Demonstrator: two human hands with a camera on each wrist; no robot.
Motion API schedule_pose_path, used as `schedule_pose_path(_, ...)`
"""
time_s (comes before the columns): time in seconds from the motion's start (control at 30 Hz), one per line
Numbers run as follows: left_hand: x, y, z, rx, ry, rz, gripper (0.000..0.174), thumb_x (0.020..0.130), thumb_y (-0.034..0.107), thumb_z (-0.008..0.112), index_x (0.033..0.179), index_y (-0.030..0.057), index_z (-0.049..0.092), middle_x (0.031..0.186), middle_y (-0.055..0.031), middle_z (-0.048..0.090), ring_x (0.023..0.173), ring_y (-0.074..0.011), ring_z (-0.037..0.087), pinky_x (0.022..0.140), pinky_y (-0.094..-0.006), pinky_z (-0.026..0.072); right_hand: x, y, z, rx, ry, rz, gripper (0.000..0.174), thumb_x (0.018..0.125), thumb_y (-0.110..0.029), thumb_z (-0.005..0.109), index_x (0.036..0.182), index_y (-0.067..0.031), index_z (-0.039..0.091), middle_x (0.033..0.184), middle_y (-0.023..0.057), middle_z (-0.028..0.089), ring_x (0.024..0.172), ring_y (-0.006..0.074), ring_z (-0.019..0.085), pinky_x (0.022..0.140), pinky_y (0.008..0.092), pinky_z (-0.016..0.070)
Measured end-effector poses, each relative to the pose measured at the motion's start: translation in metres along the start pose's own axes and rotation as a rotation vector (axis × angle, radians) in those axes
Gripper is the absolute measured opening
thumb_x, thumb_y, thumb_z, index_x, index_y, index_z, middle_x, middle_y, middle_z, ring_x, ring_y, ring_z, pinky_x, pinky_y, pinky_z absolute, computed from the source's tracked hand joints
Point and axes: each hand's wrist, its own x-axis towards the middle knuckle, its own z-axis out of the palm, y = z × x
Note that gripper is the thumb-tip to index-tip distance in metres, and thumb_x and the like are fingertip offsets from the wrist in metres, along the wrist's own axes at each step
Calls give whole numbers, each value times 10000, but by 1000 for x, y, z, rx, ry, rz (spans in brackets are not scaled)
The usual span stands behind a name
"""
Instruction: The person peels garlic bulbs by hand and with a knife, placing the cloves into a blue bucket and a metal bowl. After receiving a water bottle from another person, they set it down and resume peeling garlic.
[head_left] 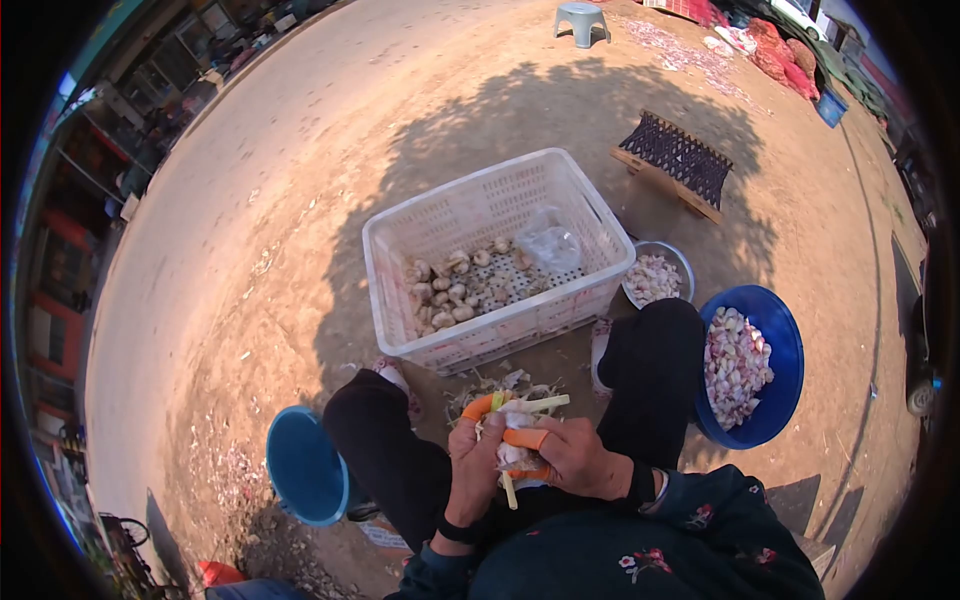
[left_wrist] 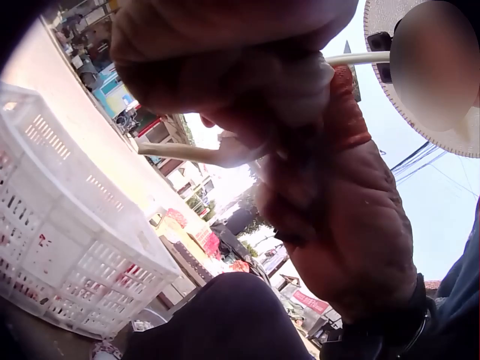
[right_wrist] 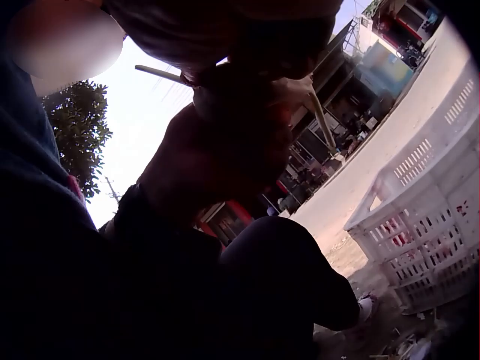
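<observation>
In the head view the left hand [head_left: 474, 462] and right hand [head_left: 580, 458] meet in front of the lap, orange covers on some fingers. Between them they grip garlic [head_left: 512, 452] with pale stems [head_left: 540, 404], one pointing right and one down. The left wrist view shows a stem [left_wrist: 180, 152] sticking out from the dark, close fingers of the left hand [left_wrist: 225, 60], with the right hand [left_wrist: 349, 217] against it. Both hands are in deep shadow in the right wrist view, where a stem [right_wrist: 322, 120] shows beside them. Fingers hide much of the garlic.
A white crate [head_left: 480, 345] holding garlic bulbs and a plastic bag stands ahead. At right are a metal bowl [head_left: 655, 277] and blue basin [head_left: 785, 370] of cloves; at left, a blue bucket [head_left: 300, 465]. Peelings lie between the feet. A woven stool [head_left: 678, 160] stands beyond.
</observation>
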Motion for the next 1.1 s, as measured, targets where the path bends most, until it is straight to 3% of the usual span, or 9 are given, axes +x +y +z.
schedule_pose_path(0.2, -1, 5, 1, 146, -114, -13, 273, 931, 127, 472, 1165, -5, 518, 906, -56, 626, 759, -78, 577, 670, -208, 476, -2, 2, -8, -21, -8, -104, 409, 712, -245, 728, 982, -12, 527, 773, 94, 573, 629, 238, 605, 531, 306, 461)
schedule_pose_path(0.5, -1, 11, 8, 513, -157, 403, 229, 896, 80, 515, 1098, 9, 596, 869, -55, 642, 731, -91, 580, 664, -226, 462, -6, 3, 0, 200, 157, -39, 317, 788, -234, 683, 947, -8, 527, 824, 122, 600, 666, 271, 613, 556, 321, 479)
schedule_pose_path(0.6, -3, 5, 10, 431, -99, 541, 195, 873, 66, 546, 1042, 11, 625, 834, -69, 644, 717, -111, 594, 646, -239, 461, -4, -3, 2, 201, 225, 5, 295, 798, -231, 673, 936, -11, 534, 836, 117, 608, 689, 280, 619, 570, 334, 489)
schedule_pose_path(0.77, -4, 4, 4, 786, 35, 873, 166, 816, 47, 588, 969, 15, 646, 746, -67, 618, 611, -193, 588, 583, -263, 443, 0, -7, 2, 236, 294, 40, 247, 827, -223, 642, 904, -10, 544, 805, 113, 608, 643, 277, 604, 555, 337, 478)
schedule_pose_path(0.8, -3, 9, 6, 786, 32, 869, 167, 816, 47, 588, 969, 15, 646, 746, -67, 618, 611, -193, 588, 583, -263, 443, -4, -5, 0, 296, 228, 176, 223, 836, -197, 628, 910, -3, 545, 793, 122, 610, 637, 283, 603, 559, 320, 474)
schedule_pose_path(0.87, 3, 24, 14, 867, -255, 984, 168, 802, 41, 591, 958, 16, 646, 716, -62, 605, 575, -218, 569, 567, -271, 436, -1, -9, -4, 317, 190, 320, 156, 870, -129, 573, 931, 11, 541, 715, 119, 598, 594, 236, 594, 551, 288, 456)
schedule_pose_path(1.0, 8, 17, 19, 495, -134, 522, 184, 845, 74, 565, 995, -13, 624, 795, -69, 636, 666, -144, 593, 622, -258, 462, 6, -7, 5, 763, 244, 532, 192, 932, -189, 499, 913, -4, 549, 640, 20, 538, 525, 89, 489, 462, 273, 401)
schedule_pose_path(1.03, 10, 17, 20, 491, -137, 528, 184, 845, 74, 565, 995, -13, 624, 795, -69, 636, 666, -144, 593, 622, -258, 462, 6, -4, 2, 757, 244, 527, 192, 932, -189, 499, 913, -4, 549, 640, 20, 538, 525, 89, 489, 462, 273, 401)
schedule_pose_path(1.1, 11, 19, 25, 26, -95, 290, 228, 873, 106, 549, 1049, -32, 591, 897, -93, 639, 766, -129, 602, 686, -245, 476, 3, -1, -5, 1401, 133, 1003, 242, 949, -244, 470, 934, -21, 563, 631, -7, 515, 485, 61, 428, 425, 222, 340)
